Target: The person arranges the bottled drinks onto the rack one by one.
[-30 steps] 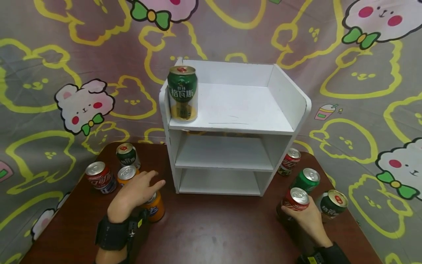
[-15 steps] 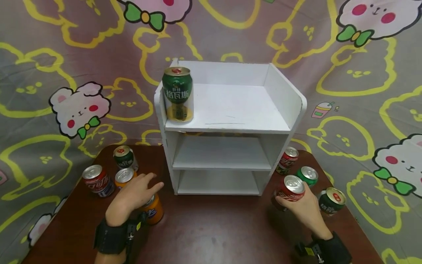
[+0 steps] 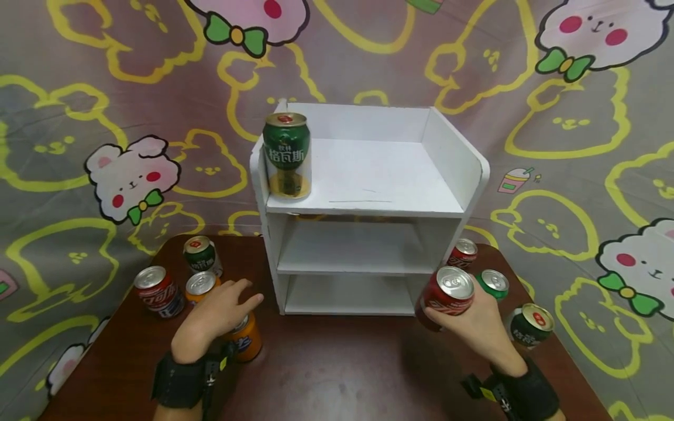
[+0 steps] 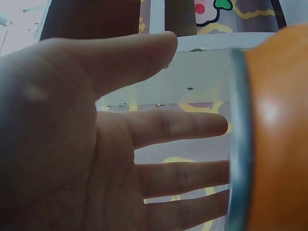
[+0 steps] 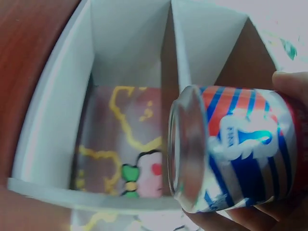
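In the head view my right hand [image 3: 481, 330] grips a red soda can [image 3: 446, 295], thumb on the near side, off the table to the right of the white shelf [image 3: 363, 242]. The right wrist view shows the can's striped red, blue and white lower part [image 5: 250, 139] and silver base in front of the shelf compartments. My left hand [image 3: 216, 318] hovers over an orange soda can [image 3: 247, 340], fingers spread and fairly straight; whether they touch it I cannot tell. That orange can [image 4: 279, 130] fills the right side of the left wrist view.
A green-topped can [image 3: 288, 155] stands on the shelf's top level at left. Left on the table are a red can [image 3: 158, 292], a dark green can [image 3: 202, 256] and another orange can [image 3: 201, 285]. Right are a red can [image 3: 463, 254], a green can [image 3: 494, 283] and a dark green can [image 3: 530, 324].
My right hand has lifted the red can and carried it left, away from the dark green can and toward the shelf. The left hand has stayed almost still.
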A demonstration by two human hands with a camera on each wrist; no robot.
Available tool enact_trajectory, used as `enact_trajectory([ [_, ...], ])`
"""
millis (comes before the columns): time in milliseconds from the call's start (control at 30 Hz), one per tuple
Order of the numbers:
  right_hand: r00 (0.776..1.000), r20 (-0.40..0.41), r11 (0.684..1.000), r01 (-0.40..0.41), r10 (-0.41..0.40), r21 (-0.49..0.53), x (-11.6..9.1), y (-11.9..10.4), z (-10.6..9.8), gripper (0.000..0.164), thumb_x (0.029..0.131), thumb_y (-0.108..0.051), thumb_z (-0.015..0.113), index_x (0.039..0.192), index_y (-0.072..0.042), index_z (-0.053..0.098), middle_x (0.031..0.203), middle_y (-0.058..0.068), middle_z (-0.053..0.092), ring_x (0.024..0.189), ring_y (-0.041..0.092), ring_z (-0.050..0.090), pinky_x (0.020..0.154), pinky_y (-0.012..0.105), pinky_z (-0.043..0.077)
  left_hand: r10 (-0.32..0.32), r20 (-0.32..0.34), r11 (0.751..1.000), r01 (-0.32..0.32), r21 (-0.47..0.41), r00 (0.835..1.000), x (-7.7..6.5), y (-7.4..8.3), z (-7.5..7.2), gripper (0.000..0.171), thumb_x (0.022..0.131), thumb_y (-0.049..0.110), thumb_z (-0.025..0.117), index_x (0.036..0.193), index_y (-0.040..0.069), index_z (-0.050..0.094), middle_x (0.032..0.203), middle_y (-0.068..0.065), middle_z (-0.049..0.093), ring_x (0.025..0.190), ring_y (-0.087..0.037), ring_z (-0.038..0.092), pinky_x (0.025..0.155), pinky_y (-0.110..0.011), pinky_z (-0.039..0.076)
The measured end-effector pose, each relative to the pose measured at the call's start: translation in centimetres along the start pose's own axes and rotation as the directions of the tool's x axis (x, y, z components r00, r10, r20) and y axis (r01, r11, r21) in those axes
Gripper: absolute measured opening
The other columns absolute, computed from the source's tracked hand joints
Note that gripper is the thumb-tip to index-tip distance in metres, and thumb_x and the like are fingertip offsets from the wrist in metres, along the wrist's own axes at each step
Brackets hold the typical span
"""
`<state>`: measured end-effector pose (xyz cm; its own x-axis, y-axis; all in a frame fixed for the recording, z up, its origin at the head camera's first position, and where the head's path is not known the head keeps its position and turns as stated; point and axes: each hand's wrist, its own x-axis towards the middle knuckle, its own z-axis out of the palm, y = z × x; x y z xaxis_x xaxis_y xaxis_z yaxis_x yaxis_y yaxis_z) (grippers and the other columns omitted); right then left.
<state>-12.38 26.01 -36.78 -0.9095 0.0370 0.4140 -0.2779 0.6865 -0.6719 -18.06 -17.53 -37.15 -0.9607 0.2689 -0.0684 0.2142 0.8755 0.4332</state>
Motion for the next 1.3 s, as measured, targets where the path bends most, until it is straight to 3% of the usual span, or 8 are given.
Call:
enact_trajectory([
  [233, 0.992, -0.038, 0.993, 0.118, -0.119, -0.027, 0.8, -3.3, 0.0, 0.073, 0.057, -0.032, 0.082, 0.117, -0.013, 0.046, 0.1, -0.001, 0.057, 0.085, 0.009, 0.055, 0.065, 0.024, 0.047, 0.006, 0.006, 1.0, -0.006, -0.002, 1.0, -0.1, -0.2, 0.2, 0.076, 0.083, 0.062, 0.035, 0.127, 0.0, 0.042, 0.123, -0.027, 0.041, 0.11, -0.042, 0.04, 0.081, -0.054, 0.036],
  [500, 0.964, -0.078, 0.967, 0.256, -0.256, -0.013, 1.9, -10.2, -1.6, 0.064, 0.054, -0.006, 0.083, 0.107, 0.004, 0.05, 0.092, 0.01, 0.06, 0.08, 0.014, 0.056, 0.065, 0.014, 0.044, 0.003, 0.011, 1.0, -0.003, -0.011, 1.0, -0.3, 0.1, 0.0, 0.065, 0.087, 0.051, 0.041, 0.127, 0.0, 0.042, 0.123, -0.026, 0.041, 0.109, -0.041, 0.041, 0.081, -0.054, 0.036],
  [700, 0.943, -0.048, 0.944, 0.33, -0.33, -0.001, 3.6, -11.4, -2.4, 0.062, 0.055, -0.005, 0.082, 0.107, 0.004, 0.049, 0.094, 0.01, 0.06, 0.081, 0.015, 0.056, 0.067, 0.014, 0.044, 0.003, 0.013, 1.0, -0.002, -0.013, 1.0, -0.3, 0.0, -0.1, 0.069, 0.086, 0.055, 0.039, 0.127, 0.0, 0.042, 0.123, -0.027, 0.041, 0.11, -0.042, 0.04, 0.082, -0.054, 0.035],
  [933, 0.946, 0.018, 0.945, 0.323, -0.324, 0.055, 6.7, -11.2, -2.9, 0.066, 0.058, -0.013, 0.082, 0.115, -0.007, 0.05, 0.1, 0.002, 0.059, 0.084, 0.009, 0.053, 0.068, 0.019, 0.045, 0.023, 0.001, 1.0, -0.023, -0.01, 1.0, -0.3, -0.2, -0.5, 0.069, 0.087, 0.054, 0.039, 0.127, -0.003, 0.041, 0.123, -0.029, 0.041, 0.11, -0.043, 0.039, 0.083, -0.056, 0.034],
  [1300, 0.951, 0.08, 0.951, 0.288, -0.298, 0.113, 10.2, -15.2, -3.9, 0.062, 0.065, -0.023, 0.078, 0.118, -0.012, 0.048, 0.104, -0.001, 0.057, 0.09, 0.01, 0.052, 0.078, 0.032, 0.042, 0.016, 0.001, 1.0, -0.016, -0.015, 1.0, -0.2, -0.2, -0.5, 0.07, 0.087, 0.054, 0.038, 0.128, -0.003, 0.04, 0.123, -0.029, 0.04, 0.111, -0.044, 0.038, 0.082, -0.056, 0.035],
])
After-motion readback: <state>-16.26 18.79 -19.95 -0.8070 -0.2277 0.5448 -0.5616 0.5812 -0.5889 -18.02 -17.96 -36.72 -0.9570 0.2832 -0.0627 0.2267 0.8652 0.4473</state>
